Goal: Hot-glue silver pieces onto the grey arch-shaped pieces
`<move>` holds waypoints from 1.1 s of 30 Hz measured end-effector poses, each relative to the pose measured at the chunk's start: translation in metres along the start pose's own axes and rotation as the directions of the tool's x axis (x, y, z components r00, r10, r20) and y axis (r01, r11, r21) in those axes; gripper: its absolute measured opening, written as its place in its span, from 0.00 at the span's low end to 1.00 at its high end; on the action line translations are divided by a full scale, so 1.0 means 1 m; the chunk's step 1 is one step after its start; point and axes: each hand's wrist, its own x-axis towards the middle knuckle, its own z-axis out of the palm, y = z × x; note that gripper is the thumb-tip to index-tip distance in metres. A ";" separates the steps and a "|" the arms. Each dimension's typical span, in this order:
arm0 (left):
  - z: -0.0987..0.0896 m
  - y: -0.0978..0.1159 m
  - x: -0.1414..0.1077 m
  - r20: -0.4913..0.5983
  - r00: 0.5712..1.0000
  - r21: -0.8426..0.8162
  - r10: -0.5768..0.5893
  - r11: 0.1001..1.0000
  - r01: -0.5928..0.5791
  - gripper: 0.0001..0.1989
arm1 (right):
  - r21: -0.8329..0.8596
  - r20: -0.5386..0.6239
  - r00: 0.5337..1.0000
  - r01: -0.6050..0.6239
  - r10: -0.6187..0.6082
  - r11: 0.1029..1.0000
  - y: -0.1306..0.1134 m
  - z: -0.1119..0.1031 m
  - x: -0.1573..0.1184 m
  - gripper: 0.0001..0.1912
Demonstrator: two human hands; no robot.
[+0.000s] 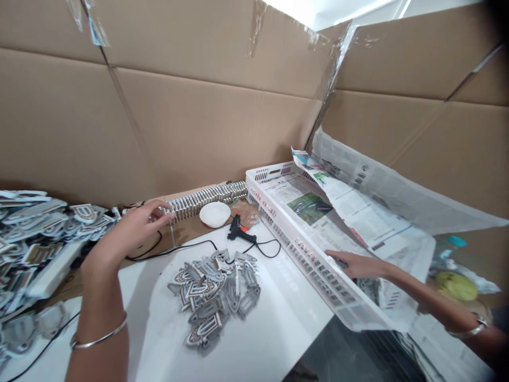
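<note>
My left hand (pixel 149 217) is at the left end of a long row of thin white-edged pieces (pixel 207 197) standing on edge along the cardboard wall. Its thumb and fingers are slightly apart, and nothing shows between them. Over the near side of a white plastic crate (pixel 296 241), my right hand (pixel 352 263) has its fingers bent closed. Something dark grey shows under them, too little to name. More grey pieces (pixel 369 289) lie in the crate below this hand. A loose pile of grey and white arch-shaped pieces (pixel 214 286) is on the white tabletop (pixel 155 318) between my hands.
A black glue gun (pixel 239 231) with a cord lies beyond the pile, beside a white bowl (pixel 214 214). Newspaper (pixel 358 212) lines the crate. At left is a big heap of similar pieces (pixel 43 228). A bottle with a teal cap (pixel 456 242) stands at right. Cardboard walls (pixel 199 116) enclose the table.
</note>
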 end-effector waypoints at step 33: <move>-0.002 0.004 -0.006 0.016 1.000 -0.022 0.006 1.000 -0.005 0.23 | 0.331 -0.209 0.926 0.370 -0.314 0.868 -0.174 0.019 0.122 0.22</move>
